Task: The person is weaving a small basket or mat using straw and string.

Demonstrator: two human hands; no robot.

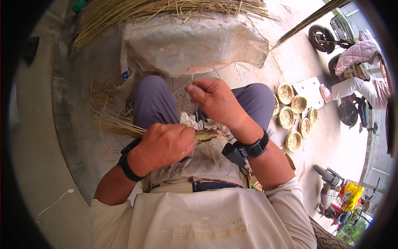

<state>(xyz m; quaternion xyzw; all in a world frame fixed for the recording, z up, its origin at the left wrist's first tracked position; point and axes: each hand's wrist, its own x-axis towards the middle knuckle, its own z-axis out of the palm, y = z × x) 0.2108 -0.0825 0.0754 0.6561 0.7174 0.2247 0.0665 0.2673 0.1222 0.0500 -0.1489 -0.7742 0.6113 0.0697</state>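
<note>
My left hand is closed around a thin bundle of straw stalks above my lap. The loose stalks fan out to the left, and the bundle's short end sticks out on the right, bound or coiled tightly there. Higher up, between my knees, my right hand is raised with thumb and fingers pinched together. Whatever thin thing it may grip is too fine to make out. Beneath both hands lies a pale, stained apron or cloth over my lap.
Ahead, a long heap of straw rests on a whitish plastic sheet. Several round woven straw baskets stand on the ground at right. Beyond them are a person's pale trousers and a red scooter. Straw scraps litter the left.
</note>
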